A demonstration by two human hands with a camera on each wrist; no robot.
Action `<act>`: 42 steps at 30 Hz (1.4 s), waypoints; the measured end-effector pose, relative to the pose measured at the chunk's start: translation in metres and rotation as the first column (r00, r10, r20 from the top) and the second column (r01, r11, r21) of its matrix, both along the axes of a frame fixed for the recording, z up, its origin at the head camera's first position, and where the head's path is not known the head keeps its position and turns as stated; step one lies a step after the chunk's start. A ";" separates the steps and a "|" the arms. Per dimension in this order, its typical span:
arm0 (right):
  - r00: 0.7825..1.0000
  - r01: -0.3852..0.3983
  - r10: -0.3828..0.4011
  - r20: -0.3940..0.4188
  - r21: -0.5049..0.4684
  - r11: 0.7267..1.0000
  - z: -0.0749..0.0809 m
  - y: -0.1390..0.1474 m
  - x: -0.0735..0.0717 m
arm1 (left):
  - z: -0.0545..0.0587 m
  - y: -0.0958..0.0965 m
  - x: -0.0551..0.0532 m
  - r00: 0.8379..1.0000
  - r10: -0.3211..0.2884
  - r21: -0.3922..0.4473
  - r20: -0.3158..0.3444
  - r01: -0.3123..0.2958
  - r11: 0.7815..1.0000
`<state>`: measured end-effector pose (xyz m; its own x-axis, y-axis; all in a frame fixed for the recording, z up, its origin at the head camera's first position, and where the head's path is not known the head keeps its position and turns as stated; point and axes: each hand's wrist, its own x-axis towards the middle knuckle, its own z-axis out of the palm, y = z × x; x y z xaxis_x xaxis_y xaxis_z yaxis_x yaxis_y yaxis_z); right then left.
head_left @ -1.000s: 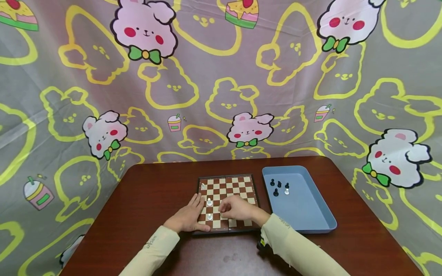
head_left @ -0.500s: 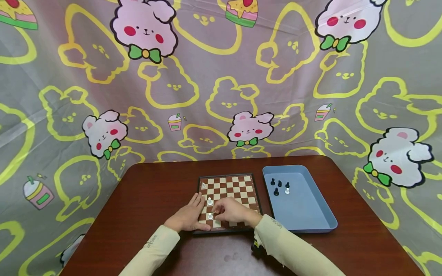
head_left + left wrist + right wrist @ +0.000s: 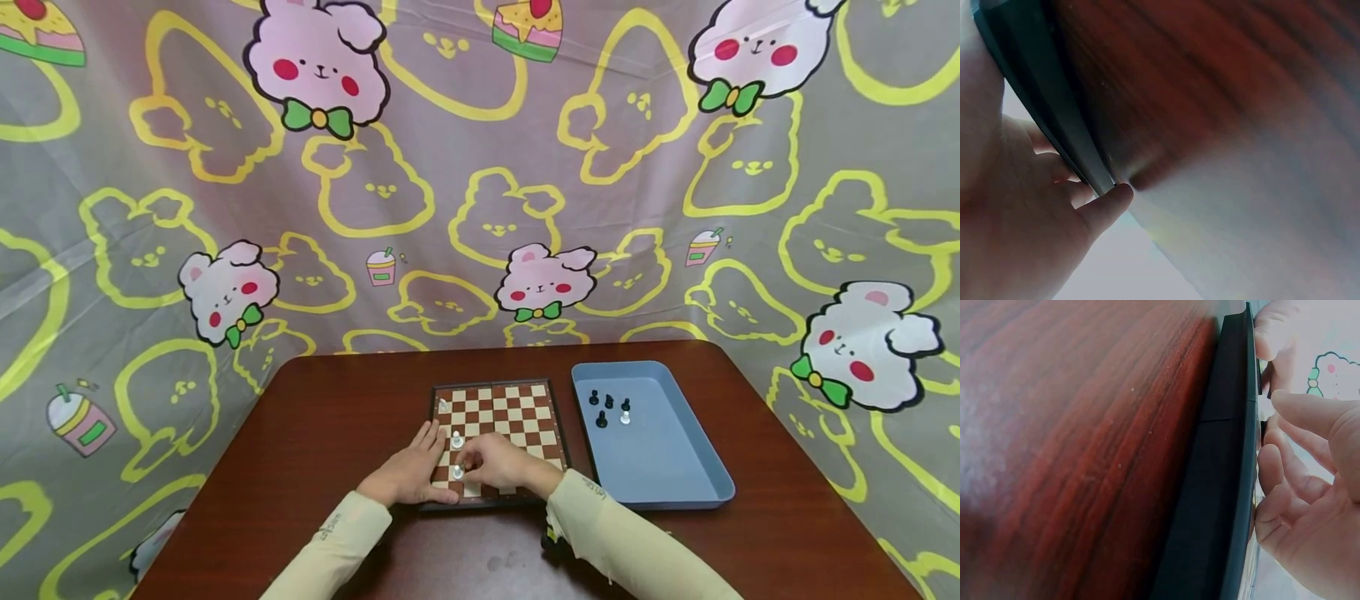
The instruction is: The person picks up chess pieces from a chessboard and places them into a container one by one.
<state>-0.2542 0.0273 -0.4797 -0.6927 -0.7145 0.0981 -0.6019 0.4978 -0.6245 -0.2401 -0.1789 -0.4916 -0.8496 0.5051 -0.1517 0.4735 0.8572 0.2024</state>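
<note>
My right hand (image 3: 498, 461) bends over the near left part of the chessboard (image 3: 517, 412), index finger and thumb at a small white chess piece (image 3: 457, 472). In the right wrist view, the curled right hand (image 3: 1310, 487) is at the black board edge (image 3: 1229, 425), with small dark shapes by its fingertips. My left hand (image 3: 408, 471) rests flat over the board's left edge, fingers spread, thumb along the front corner. From the left wrist, the left hand (image 3: 1029, 206) shows against the dark board side (image 3: 1054, 94). Two more white pieces, one (image 3: 457, 439) and another (image 3: 443, 406), stand farther back.
Right of the board lies a blue tray (image 3: 652, 442) holding several black chess pieces (image 3: 602, 419) and one white piece (image 3: 626, 417). Everything is on a dark red-brown table (image 3: 352, 400). A patterned cloth (image 3: 450, 150) hangs behind and at both sides.
My right hand has moved left across the board, from beside the white pieces to the nearest one. The left hand has stayed at the left edge.
</note>
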 end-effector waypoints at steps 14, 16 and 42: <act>1.000 0.019 -0.019 -0.008 0.001 1.000 -0.004 -0.006 -0.001 | 0.001 0.001 0.001 1.000 -0.010 0.010 -0.015 0.011 1.000; 1.000 0.015 -0.015 -0.008 -0.001 1.000 -0.004 -0.006 -0.001 | 0.002 0.001 0.001 1.000 -0.009 0.009 -0.013 0.009 1.000; 0.996 0.028 -0.024 0.088 -0.051 0.998 0.002 0.017 -0.013 | 0.004 0.001 0.001 1.000 0.009 0.020 0.009 -0.010 1.000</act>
